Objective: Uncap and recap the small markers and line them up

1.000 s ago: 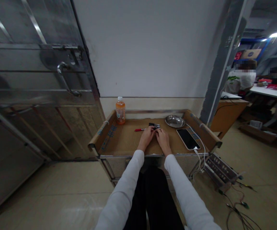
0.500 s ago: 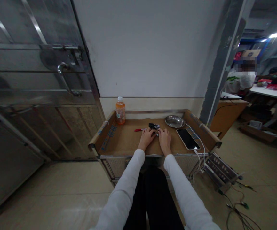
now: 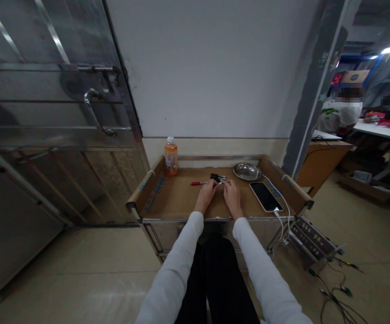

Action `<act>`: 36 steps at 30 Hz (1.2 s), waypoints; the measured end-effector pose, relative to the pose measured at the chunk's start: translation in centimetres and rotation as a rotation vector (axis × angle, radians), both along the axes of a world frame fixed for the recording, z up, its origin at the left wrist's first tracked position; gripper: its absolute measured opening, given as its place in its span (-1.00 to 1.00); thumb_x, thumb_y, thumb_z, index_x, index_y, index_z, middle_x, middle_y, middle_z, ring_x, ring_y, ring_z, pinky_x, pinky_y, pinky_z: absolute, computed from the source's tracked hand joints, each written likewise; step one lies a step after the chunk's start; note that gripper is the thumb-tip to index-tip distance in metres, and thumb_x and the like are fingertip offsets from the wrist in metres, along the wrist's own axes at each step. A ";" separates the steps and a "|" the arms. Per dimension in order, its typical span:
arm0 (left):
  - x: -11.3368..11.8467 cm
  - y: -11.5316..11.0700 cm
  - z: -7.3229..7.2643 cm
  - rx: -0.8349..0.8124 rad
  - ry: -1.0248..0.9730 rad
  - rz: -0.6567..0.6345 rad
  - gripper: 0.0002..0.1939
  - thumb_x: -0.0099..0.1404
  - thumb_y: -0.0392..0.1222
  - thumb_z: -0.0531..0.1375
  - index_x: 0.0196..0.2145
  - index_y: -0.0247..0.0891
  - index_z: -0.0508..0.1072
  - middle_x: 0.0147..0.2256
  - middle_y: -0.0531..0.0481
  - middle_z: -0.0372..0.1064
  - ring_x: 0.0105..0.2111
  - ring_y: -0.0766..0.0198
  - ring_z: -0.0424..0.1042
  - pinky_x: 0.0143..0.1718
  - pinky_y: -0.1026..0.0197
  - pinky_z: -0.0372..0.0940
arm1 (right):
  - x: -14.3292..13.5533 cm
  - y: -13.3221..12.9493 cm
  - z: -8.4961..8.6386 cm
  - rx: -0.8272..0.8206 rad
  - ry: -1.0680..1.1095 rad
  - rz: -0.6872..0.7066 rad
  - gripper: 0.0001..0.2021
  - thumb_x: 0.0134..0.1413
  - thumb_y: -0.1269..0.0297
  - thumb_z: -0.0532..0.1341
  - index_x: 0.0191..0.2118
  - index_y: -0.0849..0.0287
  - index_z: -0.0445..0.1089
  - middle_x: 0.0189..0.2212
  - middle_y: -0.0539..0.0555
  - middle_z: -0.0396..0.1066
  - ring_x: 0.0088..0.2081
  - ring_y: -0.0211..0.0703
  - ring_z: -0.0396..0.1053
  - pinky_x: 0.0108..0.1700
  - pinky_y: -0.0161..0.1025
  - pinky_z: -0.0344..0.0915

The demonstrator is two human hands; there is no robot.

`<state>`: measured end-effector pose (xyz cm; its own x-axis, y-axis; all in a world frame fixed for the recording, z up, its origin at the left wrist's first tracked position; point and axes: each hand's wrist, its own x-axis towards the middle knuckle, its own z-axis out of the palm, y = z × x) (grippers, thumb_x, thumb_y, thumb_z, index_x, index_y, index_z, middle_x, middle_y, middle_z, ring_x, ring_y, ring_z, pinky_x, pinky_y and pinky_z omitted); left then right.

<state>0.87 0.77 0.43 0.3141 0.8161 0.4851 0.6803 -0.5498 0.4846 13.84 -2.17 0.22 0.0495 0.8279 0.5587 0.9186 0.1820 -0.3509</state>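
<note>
On a cardboard-lined cart top (image 3: 178,202), my left hand (image 3: 206,194) and my right hand (image 3: 232,197) are close together near the middle. Fingers of both are closed around a small pen-like item (image 3: 219,183) with a pale end, held between them. Just beyond the fingertips lie black pens (image 3: 218,176). A red pen (image 3: 197,183) rests to the left of my left hand. Right of my right hand are a round metal dish (image 3: 247,171) and a phone (image 3: 265,196) with a white cable plugged in.
An orange drink bottle (image 3: 171,156) stands at the cart's back left corner. A metal door (image 3: 53,108) is on the left. Beside the cart on the right, a power strip box (image 3: 313,240) and cables sit low. Two people are at tables in the far right background.
The hands have shifted slightly, and the small item between the fingertips is now lifted a little and more level. The whole view has moved slightly.
</note>
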 end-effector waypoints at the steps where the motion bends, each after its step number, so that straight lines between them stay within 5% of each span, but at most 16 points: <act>1: 0.0 -0.1 0.1 0.011 -0.019 0.005 -0.85 0.35 -0.27 0.05 -0.13 -0.24 0.32 -0.15 -0.09 0.42 -0.15 0.24 0.41 -0.11 0.21 0.26 | -0.1 0.0 0.1 0.018 -0.004 0.078 -0.54 0.16 0.51 -0.05 0.13 0.12 0.29 -0.01 0.13 0.36 -0.01 -0.17 0.28 0.04 -0.25 0.19; 4: 0.0 -0.5 0.4 0.042 -0.027 0.086 -0.77 0.36 -0.27 0.02 -0.04 -0.25 0.30 -0.09 -0.12 0.40 -0.12 0.23 0.41 -0.08 0.20 0.26 | -0.4 -0.2 0.3 0.031 -0.007 0.249 -0.39 0.10 0.55 -0.06 0.28 0.07 0.03 0.14 0.06 0.26 0.09 -0.23 0.23 0.11 -0.24 0.16; 7: 0.1 -1.0 0.7 0.059 0.081 0.233 -0.77 0.37 -0.26 0.00 -0.06 -0.28 0.33 -0.13 -0.16 0.41 -0.12 0.15 0.39 -0.05 0.11 0.23 | -0.8 -0.2 0.1 0.017 -0.008 0.232 -0.34 0.09 0.53 -0.05 0.33 0.12 -0.12 0.18 0.10 0.20 0.12 -0.20 0.22 0.14 -0.21 0.15; 14: 0.3 -1.5 0.4 0.057 0.289 0.580 -0.76 0.36 -0.34 -0.09 -0.16 -0.38 0.34 -0.16 -0.26 0.33 -0.06 0.02 0.28 -0.03 -0.01 0.21 | -0.6 0.5 -1.4 -0.092 -0.051 -0.055 -0.54 0.16 0.44 -0.03 0.19 0.24 0.19 0.22 0.19 0.11 0.12 -0.04 0.17 0.12 -0.13 0.13; 19: 0.5 -1.1 0.1 0.029 0.309 0.610 -0.73 0.36 -0.36 -0.12 -0.11 -0.39 0.30 -0.12 -0.26 0.27 -0.10 0.06 0.31 -0.14 0.09 0.28 | -0.6 0.6 -1.6 -0.132 -0.088 -0.095 -0.61 0.19 0.39 -0.03 0.11 0.21 0.27 0.19 0.20 0.15 0.09 -0.03 0.16 0.08 -0.13 0.13; 36: -0.2 0.0 0.3 0.005 0.258 0.614 -0.70 0.35 -0.42 -0.15 -0.09 -0.37 0.30 -0.11 -0.25 0.29 -0.09 0.09 0.31 -0.09 0.07 0.23 | -0.8 0.3 -1.0 -0.103 -0.104 -0.122 -0.74 0.15 0.41 0.02 -0.08 0.23 0.35 -0.07 0.22 0.29 -0.06 -0.04 0.19 -0.03 -0.17 0.14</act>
